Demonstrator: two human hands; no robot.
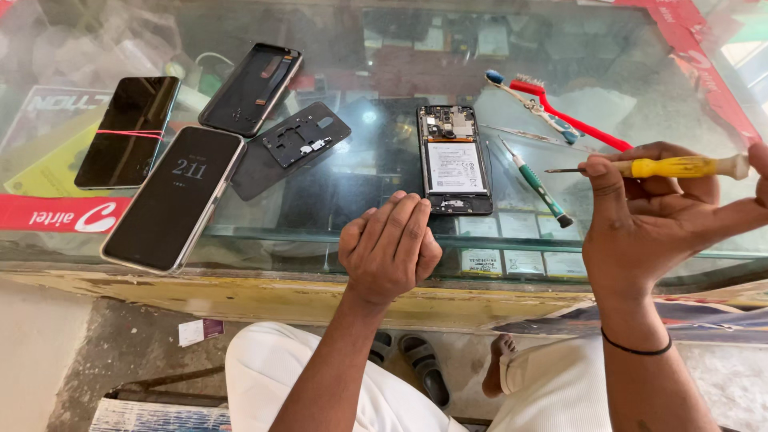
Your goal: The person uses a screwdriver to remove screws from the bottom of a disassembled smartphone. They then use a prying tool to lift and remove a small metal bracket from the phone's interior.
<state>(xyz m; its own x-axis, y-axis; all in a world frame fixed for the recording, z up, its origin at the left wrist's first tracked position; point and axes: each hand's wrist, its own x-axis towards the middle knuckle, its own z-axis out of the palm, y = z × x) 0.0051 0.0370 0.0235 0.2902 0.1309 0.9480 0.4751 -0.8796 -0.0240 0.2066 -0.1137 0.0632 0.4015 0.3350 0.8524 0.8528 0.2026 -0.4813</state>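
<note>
The glass-topped bench [560, 48] carries several items around the work area: an opened phone [454, 160] with its battery and circuit board exposed lies at centre, its long axis running away from the person; a green-handled screwdriver [538, 184] lies just right of it, tip toward the far side and angled slightly left; beyond that lie a red-handled brush [570, 118] and a blue-tipped brush [530, 102], crossed near their heads. To the left lie a black inner frame plate [305, 134], an empty phone back shell [251, 88], a dark phone bound with a pink rubber band [129, 132], and a phone with a lit screen [175, 196] near the front edge. The left hand [390, 246] rests on the bench's front edge, fingers loosely curled, fingertips just short of the opened phone's lower end; it holds nothing. The right hand [664, 212] is raised above the bench at right, well apart from the opened phone, and grips a yellow-handled screwdriver [652, 167] between thumb and fingers. The tool's long axis lies nearly horizontal, with the metal tip pointing left. Nothing lies between the tip and the opened phone except the green-handled screwdriver below
</note>
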